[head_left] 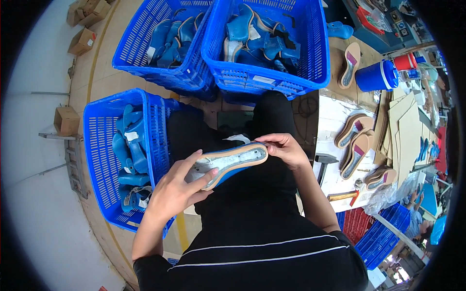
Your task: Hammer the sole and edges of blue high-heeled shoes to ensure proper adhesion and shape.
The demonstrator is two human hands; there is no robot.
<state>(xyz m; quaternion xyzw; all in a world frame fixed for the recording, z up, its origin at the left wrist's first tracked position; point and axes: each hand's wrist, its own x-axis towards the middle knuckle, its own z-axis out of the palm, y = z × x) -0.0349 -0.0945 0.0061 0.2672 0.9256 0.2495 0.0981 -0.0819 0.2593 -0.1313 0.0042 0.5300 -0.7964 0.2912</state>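
Note:
Over my lap lies a blue shoe last with an insole on it [239, 159], its underside facing up. The insole has a tan rim and a grey-white middle. My left hand [175, 188] is wrapped around the wide toe end, fingers across the underside. At the narrow heel end, my right hand [288, 151] pinches the edge between thumb and fingers; whether a small piece sits in that pinch I cannot make out. A white scrap [237, 138] shows just beyond the last.
Blue crates with blue lasts stand at the far left [127, 48], far middle [266, 76] and left [108, 196]. The bench [331, 109] at right holds stacked insoles [357, 150], a black-headed hammer [326, 159], a red-headed hammer [343, 196], cardboard sheets [402, 131] and a blue jug [373, 77].

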